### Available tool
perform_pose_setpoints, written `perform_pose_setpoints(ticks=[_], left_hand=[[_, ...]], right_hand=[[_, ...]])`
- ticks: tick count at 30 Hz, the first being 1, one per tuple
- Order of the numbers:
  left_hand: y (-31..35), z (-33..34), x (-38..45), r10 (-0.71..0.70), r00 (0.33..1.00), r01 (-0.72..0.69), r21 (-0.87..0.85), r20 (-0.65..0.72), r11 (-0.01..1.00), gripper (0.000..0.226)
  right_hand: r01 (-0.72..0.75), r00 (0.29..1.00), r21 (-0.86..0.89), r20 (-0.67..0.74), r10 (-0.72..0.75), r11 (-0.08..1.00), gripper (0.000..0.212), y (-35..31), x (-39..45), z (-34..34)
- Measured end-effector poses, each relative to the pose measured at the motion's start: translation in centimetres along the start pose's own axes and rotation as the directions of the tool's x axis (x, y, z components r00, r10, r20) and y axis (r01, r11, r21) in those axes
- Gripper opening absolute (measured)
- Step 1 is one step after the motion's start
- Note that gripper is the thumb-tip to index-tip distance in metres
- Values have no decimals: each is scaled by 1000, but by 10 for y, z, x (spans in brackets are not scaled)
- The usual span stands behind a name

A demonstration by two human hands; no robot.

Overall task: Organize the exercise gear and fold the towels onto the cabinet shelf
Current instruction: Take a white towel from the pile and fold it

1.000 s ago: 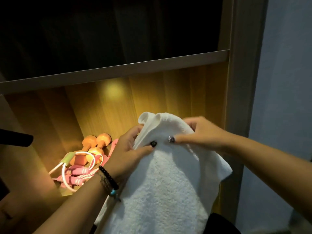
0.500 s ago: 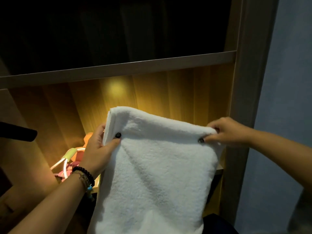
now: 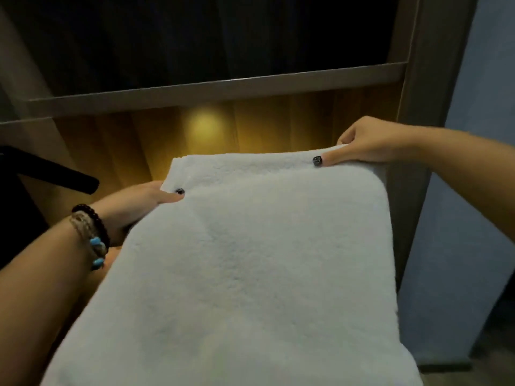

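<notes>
Head view, the sole view on record: one white towel is held spread in the air in front of a lit wooden cabinet compartment, with its top edge stretched between two hands and the remainder hanging toward the camera. The left hand is seen gripping the top-left corner, thumb laid on the upper face and the other fingers hidden beneath the cloth; beaded bracelets are worn on that wrist. The right hand is seen pinching the top-right corner, thumb pressed on top and fingers curled behind the edge. The top edge appears layered, which suggests a fold already made, though this cannot be confirmed. A horizontal shelf board is noted above the lit compartment, with a dark compartment over it; a dark bar-shaped object, not identifiable, projects from the left. No exercise gear is visible, the towel covering the lower compartment. Risks, as judged: a corner could be lost from either thin grip, since the weight of the hanging cloth pulls downward; the next fold could come out skewed, since the left corner is held lower than the right; anything behind the cloth could be snagged or knocked unseen.
</notes>
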State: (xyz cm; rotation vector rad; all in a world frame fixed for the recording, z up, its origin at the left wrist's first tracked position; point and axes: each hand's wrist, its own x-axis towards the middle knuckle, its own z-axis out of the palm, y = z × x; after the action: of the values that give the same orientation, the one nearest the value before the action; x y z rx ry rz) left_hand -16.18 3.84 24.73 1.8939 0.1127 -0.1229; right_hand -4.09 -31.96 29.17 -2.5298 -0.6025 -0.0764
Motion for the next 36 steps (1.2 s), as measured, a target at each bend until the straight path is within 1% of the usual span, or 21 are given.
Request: perform_pose_setpoints(ticks=[1, 3, 5, 6, 7, 9, 10, 11, 13, 15, 17, 19, 23, 25, 27, 29, 31, 32, 34, 35, 36], left_hand=[[-15, -2, 1, -10, 1000, 11, 30, -23, 999, 33], [-59, 1, 10, 9, 983, 8, 93, -185, 996, 34], [-116, 18, 16, -17, 930, 24, 14, -368, 1000, 32], [-145, 29, 17, -58, 909, 43, -47, -413, 998, 29], [-173, 40, 17, -122, 895, 76, -123, -428, 989, 27], [-220, 59, 11, -318, 871, 195, -332, -374, 923, 31], [-236, 66, 8, -421, 853, 263, -443, -308, 857, 38], [-247, 71, 4, -473, 847, 304, -509, -243, 805, 45], [-262, 77, -1, -459, 870, 296, -555, -180, 778, 48], [-270, 80, -8, -423, 895, 245, -636, -142, 732, 44], [-275, 82, -16, -385, 919, 218, -696, -90, 684, 43], [-282, 84, -23, -355, 934, 227, -709, -35, 668, 46], [-294, 89, -41, -375, 925, 308, -712, 69, 631, 56], [-291, 89, -47, -378, 924, 316, -683, 63, 658, 61], [-283, 85, -49, -432, 902, 332, -645, 2, 688, 62], [-276, 77, -49, -523, 845, 357, -615, -107, 703, 60], [-274, 71, -49, -530, 829, 360, -552, -181, 752, 62], [-271, 70, -49, -518, 833, 349, -541, -196, 765, 60], [-265, 70, -56, -509, 844, 346, -553, -168, 758, 52], [-260, 73, -61, -505, 854, 351, -580, -124, 736, 47], [-258, 76, -66, -488, 870, 362, -585, -68, 726, 42]], right_hand=[[-23, 1000, -7, 5, 23, 1000, 66, 0, 4, 14], [-50, 999, -1, -4, 50, 999, 56, 7, 14, 61], [-74, 997, 15, -30, 75, 997, 43, 22, 19, 123], [-77, 997, 23, -22, 78, 997, 44, 30, 16, 154], [-81, 997, 38, 15, 80, 996, 51, 38, 12, 181], [-134, 983, 125, 141, 116, 983, 66, 53, -7, 229], [-169, 970, 188, 204, 130, 967, 67, 58, -20, 247], [-190, 959, 242, 253, 127, 952, 66, 62, -34, 262], [-180, 957, 297, 273, 98, 938, 56, 70, -62, 283], [-196, 964, 381, 242, 108, 903, 44, 76, -87, 290], [-262, 956, 488, 251, 153, 833, 37, 79, -108, 291], [-319, 942, 570, 281, 185, 757, 33, 79, -126, 294], [-409, 909, 747, 288, 300, 524, 23, 69, -160, 304], [-424, 902, 757, 306, 304, 496, 29, 66, -173, 309], [-377, 926, 774, 311, 213, 509, 35, 67, -185, 311], [-282, 949, 784, 313, 40, 553, 38, 69, -195, 305], [-184, 937, 776, 324, -131, 603, 32, 72, -204, 300], [-116, 929, 738, 318, -191, 664, 36, 74, -207, 299], [32, 936, 587, 266, -230, 809, 43, 77, -209, 302], [66, 951, 528, 225, -214, 847, 40, 76, -209, 304], [77, 968, 514, 168, -189, 855, 35, 75, -208, 305]])
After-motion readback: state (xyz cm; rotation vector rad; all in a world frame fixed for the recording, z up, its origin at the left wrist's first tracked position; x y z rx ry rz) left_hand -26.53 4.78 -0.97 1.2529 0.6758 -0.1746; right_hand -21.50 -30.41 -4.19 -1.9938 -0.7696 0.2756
